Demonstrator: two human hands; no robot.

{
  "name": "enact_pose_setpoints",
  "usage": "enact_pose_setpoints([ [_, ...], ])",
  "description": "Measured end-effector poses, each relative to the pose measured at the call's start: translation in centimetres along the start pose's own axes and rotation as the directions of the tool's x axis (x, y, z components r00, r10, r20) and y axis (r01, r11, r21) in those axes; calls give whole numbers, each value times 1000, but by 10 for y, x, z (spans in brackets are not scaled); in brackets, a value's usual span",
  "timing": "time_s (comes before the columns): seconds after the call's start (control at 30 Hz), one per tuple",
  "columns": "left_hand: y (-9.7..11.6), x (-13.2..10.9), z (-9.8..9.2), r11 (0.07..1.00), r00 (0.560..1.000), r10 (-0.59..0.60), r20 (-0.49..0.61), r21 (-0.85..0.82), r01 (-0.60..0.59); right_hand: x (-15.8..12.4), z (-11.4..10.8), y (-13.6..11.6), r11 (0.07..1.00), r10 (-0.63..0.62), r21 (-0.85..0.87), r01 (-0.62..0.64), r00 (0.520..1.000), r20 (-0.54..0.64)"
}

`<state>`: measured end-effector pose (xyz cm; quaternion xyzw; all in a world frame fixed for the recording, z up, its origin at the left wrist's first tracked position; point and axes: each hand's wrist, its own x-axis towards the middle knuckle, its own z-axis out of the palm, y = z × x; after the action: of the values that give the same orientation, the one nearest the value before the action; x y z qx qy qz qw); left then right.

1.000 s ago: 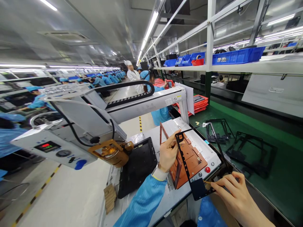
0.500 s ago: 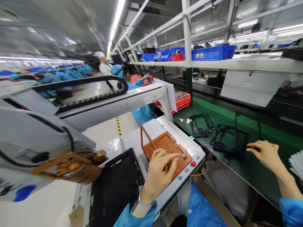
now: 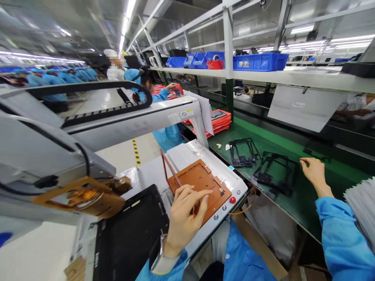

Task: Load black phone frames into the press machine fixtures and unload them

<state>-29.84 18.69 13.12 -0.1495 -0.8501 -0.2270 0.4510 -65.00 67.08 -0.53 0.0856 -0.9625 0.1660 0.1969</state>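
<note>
My left hand (image 3: 186, 214) is over the lower left part of an orange-brown fixture plate (image 3: 209, 183). Its index finger and thumb are stretched apart, and I see nothing between them. A thin reddish-brown frame (image 3: 170, 168) stands tilted up from the plate, its lower end close to my knuckles. My right hand (image 3: 315, 173) is above the green bench, thumb and index finger drawn together; anything in the pinch is too small to make out. Beside its fingertips lies a black openwork frame (image 3: 277, 171). A second black frame (image 3: 243, 151) lies farther left.
A machine arm (image 3: 140, 125) crosses at left above a black flat panel (image 3: 130, 234). A red button (image 3: 233, 200) sits on the machine's edge. Red-orange sheets (image 3: 218, 123) are stacked behind, and white sheets (image 3: 361, 210) fan at right. A co-worker (image 3: 164, 97) is beyond the arm.
My view has shifted slightly. My right hand has moved away from me and its fingers are closer together. My left hand stays over the fixture in much the same pose.
</note>
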Motion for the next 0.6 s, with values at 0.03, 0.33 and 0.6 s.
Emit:
enact_pose_setpoints([
  [0.03, 0, -1, 0, 1000, 1000, 4, -9, 3, -4, -8, 5, -17, 996, -79, 53, 74, 994, 82],
  [0.33, 1, -22, -18, 995, 986, -48, -158, 82, 61, -79, 53, -80, 875, -477, 262, 407, 817, 325],
  [0.6, -7, -43, -24, 996, 957, -65, -284, 40, 80, -91, 32, -101, 771, -618, 151, 618, 784, -55],
])
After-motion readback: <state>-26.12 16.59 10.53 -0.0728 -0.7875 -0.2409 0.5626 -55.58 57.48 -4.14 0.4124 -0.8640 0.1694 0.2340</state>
